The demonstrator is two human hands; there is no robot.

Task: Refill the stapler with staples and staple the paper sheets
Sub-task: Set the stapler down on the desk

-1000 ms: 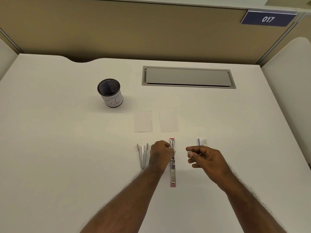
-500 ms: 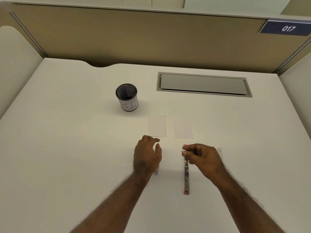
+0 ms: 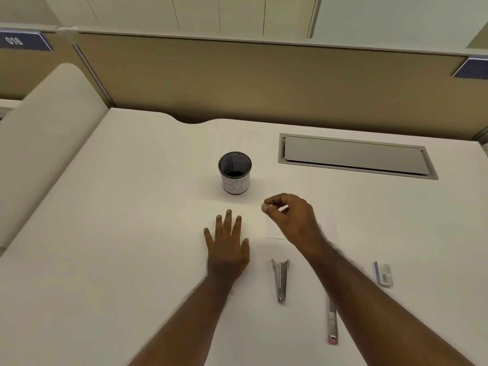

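My right hand hovers over the paper sheets and pinches a small silvery strip of staples between thumb and forefinger, just right of the cup. My left hand lies flat on the table with straight fingers, left of the sheets. The pink stapler lies opened out flat near the front, its far end hidden under my right forearm. The staple box lies to the right of that arm.
A metal staple remover lies between my forearms. A black mesh cup with a white label stands beyond my hands. A grey cable hatch is set in the table at the back right. Partition walls enclose the desk.
My right hand has left the stapler and moved forward toward the cup, still pinching the staples. My left hand has moved left and flattened on the table. The view has tilted up.
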